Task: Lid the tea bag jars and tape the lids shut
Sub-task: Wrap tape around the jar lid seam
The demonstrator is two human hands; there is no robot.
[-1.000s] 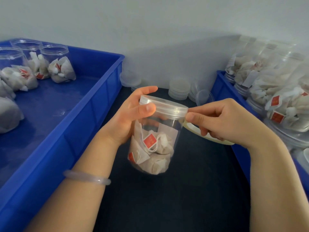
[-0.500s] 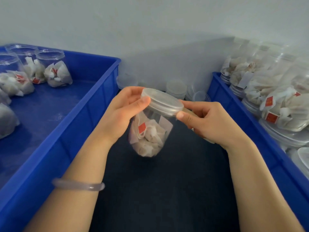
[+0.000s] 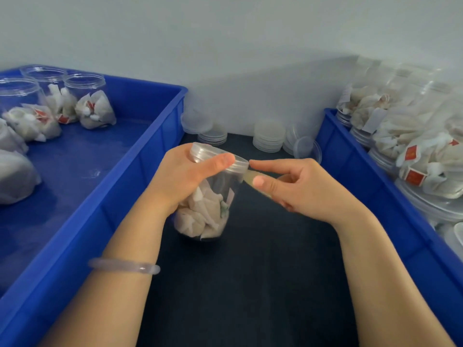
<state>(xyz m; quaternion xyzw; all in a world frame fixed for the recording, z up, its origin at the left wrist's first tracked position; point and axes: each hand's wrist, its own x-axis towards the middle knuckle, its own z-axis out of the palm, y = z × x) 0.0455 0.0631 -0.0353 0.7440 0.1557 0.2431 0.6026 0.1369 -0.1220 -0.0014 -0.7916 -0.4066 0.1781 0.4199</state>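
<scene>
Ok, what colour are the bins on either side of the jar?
Both bright blue, left bin and right bin; the head view is the only view.

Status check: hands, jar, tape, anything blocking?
Left hand grips lidded jar. Right hand pinches tape at lid rim. Nothing in the way.

Dark table mat (image 3: 250, 284) as landmark. Blue plastic crate (image 3: 160, 136) along mat's left edge; second blue crate (image 3: 350, 156) along its right edge. Pale grey wall (image 3: 225, 46) behind mat. Translucent pink bangle (image 3: 125, 265) above mat's left side.
</scene>
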